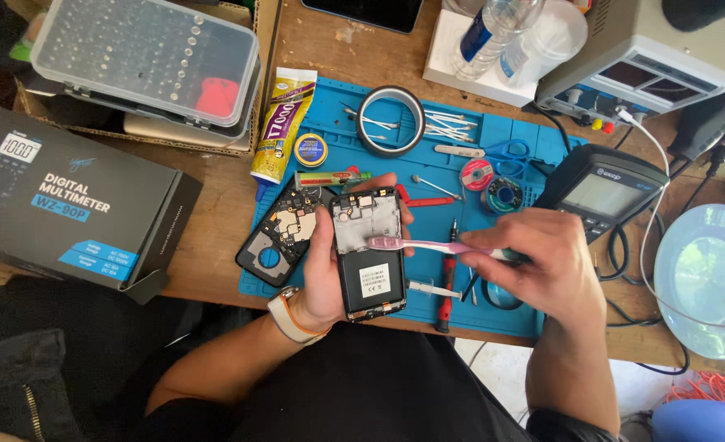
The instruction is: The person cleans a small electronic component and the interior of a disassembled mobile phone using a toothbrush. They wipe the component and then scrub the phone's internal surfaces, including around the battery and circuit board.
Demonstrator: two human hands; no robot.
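My left hand (323, 270) grips an opened black phone body (368, 254), held upright above the blue work mat (510, 315); its battery and bare upper frame face me. My right hand (542, 266) holds a pink toothbrush (428, 245) by its handle. The bristle head rests on the middle of the phone, just above the battery. A watch with a pale strap sits on my left wrist. Just left of the phone, a detached back cover with a circuit board (281, 237) lies on the mat.
On the mat lie a tape roll (390, 119), cotton swabs, scissors (506, 150), tweezers, a red screwdriver (446, 286), a glue tube (281, 123) and solder reels. A multimeter (604, 192), a bench power supply (649, 65), a black box (68, 205) and a clear parts case (146, 61) surround it.
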